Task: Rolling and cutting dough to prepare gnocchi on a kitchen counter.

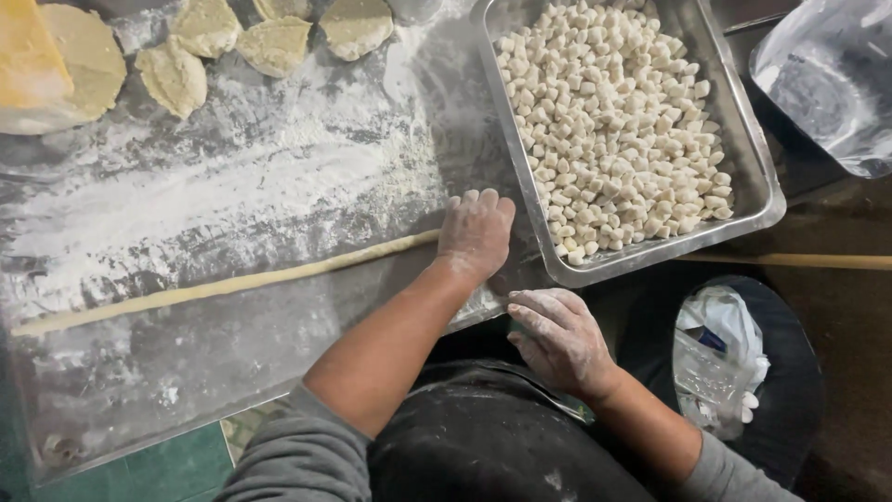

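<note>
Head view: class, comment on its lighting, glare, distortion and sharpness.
Head view: light is soft and even over the floured table, dim at the lower and right edges; mild glare on the tray rim and plastic bag; wide-angle bending shows in the table edge and dough rope; left hand and right hand are sharp, with no motion blur.

The single head view looked steeply down from above the person's chest, close over the floured table (232, 390), facing its far edge; the near edge lay beneath the forearms.
</note>
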